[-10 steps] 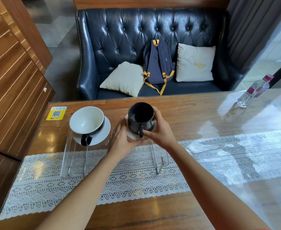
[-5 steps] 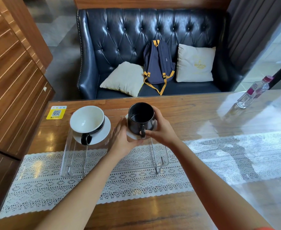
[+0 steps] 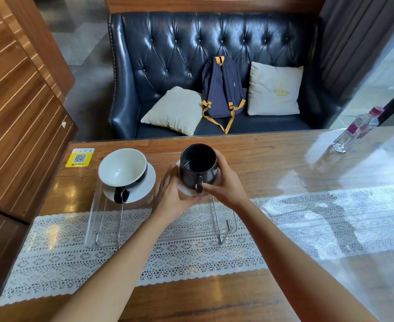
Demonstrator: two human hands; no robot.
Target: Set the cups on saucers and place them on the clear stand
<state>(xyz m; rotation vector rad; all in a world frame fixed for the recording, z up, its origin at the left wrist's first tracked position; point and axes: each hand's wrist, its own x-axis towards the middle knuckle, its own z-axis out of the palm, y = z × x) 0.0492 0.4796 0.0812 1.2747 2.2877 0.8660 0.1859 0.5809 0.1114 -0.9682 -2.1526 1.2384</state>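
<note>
A black cup (image 3: 199, 167) stands on a small white saucer (image 3: 186, 190) over the right half of the clear stand (image 3: 165, 231). My left hand (image 3: 170, 198) cups the saucer's left and front edge. My right hand (image 3: 226, 184) wraps the cup's right side, thumb at the handle. On the stand's left half a wide cup, white inside and black outside (image 3: 123, 167), sits tilted on a larger white saucer (image 3: 148, 184), its black handle toward me.
The stand rests on a white lace runner (image 3: 284, 228) across the wooden table (image 3: 261, 154). A yellow QR sticker (image 3: 80, 157) lies at the far left. A plastic water bottle (image 3: 356, 130) stands far right. A dark leather sofa with cushions and a backpack (image 3: 222, 89) is behind.
</note>
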